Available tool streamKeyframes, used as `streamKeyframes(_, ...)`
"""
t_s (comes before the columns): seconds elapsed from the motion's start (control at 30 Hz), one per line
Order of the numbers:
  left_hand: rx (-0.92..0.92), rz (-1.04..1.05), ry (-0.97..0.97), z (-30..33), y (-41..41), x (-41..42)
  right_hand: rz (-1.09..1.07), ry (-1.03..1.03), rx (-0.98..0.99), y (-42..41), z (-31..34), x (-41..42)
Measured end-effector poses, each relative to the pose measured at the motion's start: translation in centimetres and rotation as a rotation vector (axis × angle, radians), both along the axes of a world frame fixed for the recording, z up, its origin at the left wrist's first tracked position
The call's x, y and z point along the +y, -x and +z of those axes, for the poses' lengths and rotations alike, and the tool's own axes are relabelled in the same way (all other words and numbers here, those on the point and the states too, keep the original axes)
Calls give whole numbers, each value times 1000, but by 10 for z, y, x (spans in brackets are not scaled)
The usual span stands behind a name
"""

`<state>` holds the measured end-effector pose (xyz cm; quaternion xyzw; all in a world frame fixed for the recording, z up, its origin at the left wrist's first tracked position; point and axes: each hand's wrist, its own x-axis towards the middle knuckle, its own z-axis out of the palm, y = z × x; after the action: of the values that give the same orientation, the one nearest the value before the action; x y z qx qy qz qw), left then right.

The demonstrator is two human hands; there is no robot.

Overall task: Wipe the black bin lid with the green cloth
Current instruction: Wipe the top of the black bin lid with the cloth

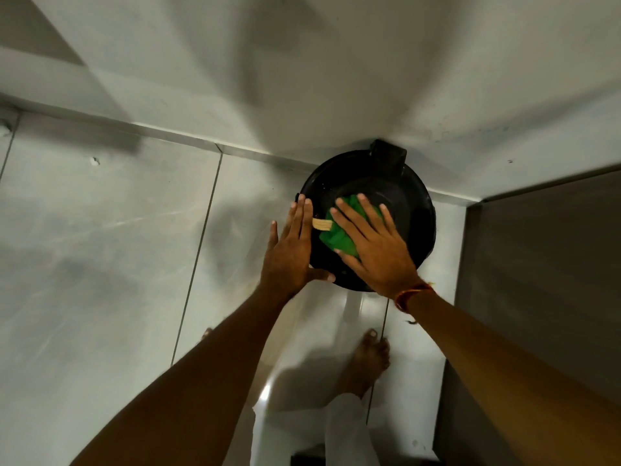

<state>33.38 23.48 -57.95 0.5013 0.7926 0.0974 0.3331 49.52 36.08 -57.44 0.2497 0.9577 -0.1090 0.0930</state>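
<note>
A round black bin lid (408,193) sits in the corner of the room, with a black hinge block (388,155) at its far edge. A crumpled green cloth (336,238) lies on the lid under my right hand (374,250), whose fingers are spread flat and press on it. A small beige tag (322,224) pokes out of the cloth to the left. My left hand (290,255) rests flat against the lid's left rim, fingers straight, thumb along the near edge.
Pale walls (302,79) meet right behind the bin. A dark panel or doorway (544,280) stands to the right. Glossy light floor tiles (100,247) stretch to the left. My bare foot (366,361) and a white trouser leg stand just in front of the bin.
</note>
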Motion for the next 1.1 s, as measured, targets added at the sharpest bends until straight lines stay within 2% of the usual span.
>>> streamKeyframes(0.13, 4, 2, 0, -2, 0, 0, -212, 7, -7, 9, 4, -5)
streamKeyframes(0.17, 4, 4, -2, -4, 1, 0, -207, 1, 0, 19, 3, -7)
streamKeyframes(0.3, 11, -12, -13, -8, 0, -1, 167, -34, -3, 36, 0, 16)
streamKeyframes(0.33, 17, -12, -11, -9, -1, -1, 198, -47, -11, 37, 0, 26)
streamKeyframes(0.37, 22, -11, -9, -9, -1, 0, 174, -54, -13, 40, 1, 36)
streamKeyframes(0.5, 42, -6, -20, -6, -2, 1, -268, -6, -7, 76, 9, 59)
streamKeyframes(0.53, 49, -9, -19, -6, -1, 2, -294, -2, -15, 84, 12, 60)
streamKeyframes(0.7, 21, -23, 21, -5, -2, 3, 166, 5, -21, 48, 12, 32)
streamKeyframes(0.8, -10, -11, 3, -3, -1, 3, 335, -1, 0, 6, 5, 18)
streamKeyframes(0.87, -1, -6, -3, -3, -1, 2, 364, -17, -2, 1, 3, 23)
streamKeyframes(0.93, 14, -6, 7, -4, -1, 3, 262, -18, -5, 15, 2, 31)
streamKeyframes(1.1, 88, -18, 39, -1, -4, 6, -213, -4, -5, 76, 8, 40)
